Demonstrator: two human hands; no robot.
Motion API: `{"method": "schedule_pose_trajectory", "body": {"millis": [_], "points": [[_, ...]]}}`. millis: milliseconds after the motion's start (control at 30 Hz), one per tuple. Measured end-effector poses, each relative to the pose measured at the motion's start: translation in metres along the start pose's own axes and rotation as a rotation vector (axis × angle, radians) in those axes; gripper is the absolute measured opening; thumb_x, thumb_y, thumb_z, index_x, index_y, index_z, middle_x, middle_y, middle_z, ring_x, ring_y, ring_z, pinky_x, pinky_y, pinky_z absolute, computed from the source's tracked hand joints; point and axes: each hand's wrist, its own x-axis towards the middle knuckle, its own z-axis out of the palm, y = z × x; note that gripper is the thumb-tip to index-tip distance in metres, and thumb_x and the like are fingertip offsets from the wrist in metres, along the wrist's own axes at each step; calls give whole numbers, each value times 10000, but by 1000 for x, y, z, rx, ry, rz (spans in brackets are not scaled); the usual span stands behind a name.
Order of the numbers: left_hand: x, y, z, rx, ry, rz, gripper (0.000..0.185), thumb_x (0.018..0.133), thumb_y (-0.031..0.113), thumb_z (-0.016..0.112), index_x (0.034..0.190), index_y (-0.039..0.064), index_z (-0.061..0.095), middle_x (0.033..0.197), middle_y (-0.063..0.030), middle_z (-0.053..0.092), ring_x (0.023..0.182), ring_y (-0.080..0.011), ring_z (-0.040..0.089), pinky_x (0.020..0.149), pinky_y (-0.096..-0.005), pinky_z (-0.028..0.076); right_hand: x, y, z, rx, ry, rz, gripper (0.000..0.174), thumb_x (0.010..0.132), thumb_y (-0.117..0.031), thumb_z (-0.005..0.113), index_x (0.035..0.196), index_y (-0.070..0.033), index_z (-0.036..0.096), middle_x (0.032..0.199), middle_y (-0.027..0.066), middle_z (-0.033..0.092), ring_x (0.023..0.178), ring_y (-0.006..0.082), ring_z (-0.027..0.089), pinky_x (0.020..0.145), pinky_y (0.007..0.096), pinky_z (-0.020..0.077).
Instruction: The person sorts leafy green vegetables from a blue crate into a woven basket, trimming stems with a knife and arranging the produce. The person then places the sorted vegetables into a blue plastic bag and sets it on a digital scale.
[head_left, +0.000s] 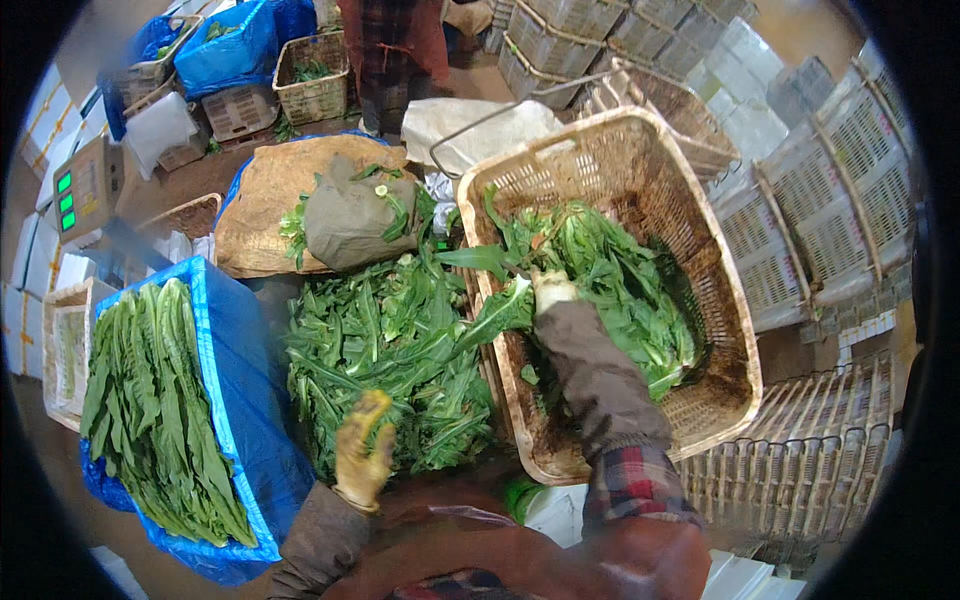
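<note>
My left hand, in a stained yellow glove, is held over the near edge of a pile of loose green leaves. Its fingers are apart and nothing is in it. My right hand, in a pale glove, reaches into a tilted, dirt-stained plastic crate. There it is at a heap of leafy green vegetables. A long leaf lies beside that hand, across the crate's left rim. The right fingers are too unclear to show whether they grip anything.
At left, a blue-lined crate holds long leafy greens laid lengthwise. A stuffed tan sack lies beyond the leaf pile, near a scale display. Stacked crates line the right. A person stands at the back.
</note>
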Motion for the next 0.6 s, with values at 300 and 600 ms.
{"method": "schedule_pose_trajectory", "body": {"millis": [300,600], "points": [[78,59,-22,-223,-181,82,709,868,263,808,1471,43,505,1423,-197,590,1341,-310,543,1143,-419,376,-180,55,-124,462,625,70,720,692,-269,887,1332,-102,603,1190,130,664,1089,304,662,967,383,539],[57,40,-20,-681,-177,-298,777,741,164,920,1380,10,505,1308,-82,641,1172,-179,601,1026,-351,480,-236,-87,-170,1435,188,-467,570,847,-132,748,1360,11,543,1327,181,610,1205,299,614,1036,352,467]]}}
